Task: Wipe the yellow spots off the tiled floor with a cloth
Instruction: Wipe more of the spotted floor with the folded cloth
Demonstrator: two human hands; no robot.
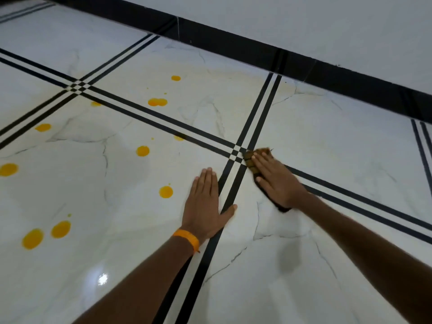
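Note:
Several yellow spots lie on the white marble-look tiled floor [327,148], among them one [166,192] just left of my left hand, one [142,151] farther up, a double blot [157,102] and a pair at the lower left [60,229]. My left hand [205,206] rests flat on the floor beside a black double stripe, fingers together, holding nothing. My right hand [275,181] presses flat on a dark brown cloth [249,161], which lies by the crossing of the black stripes. Most of the cloth is hidden under the hand.
A black skirting band [257,50] runs along the foot of a white wall [304,19] at the back. Black double stripes [261,108] divide the tiles. A faint yellowish smear [210,73] tints the tile near the skirting. An orange band [187,238] is on my left wrist.

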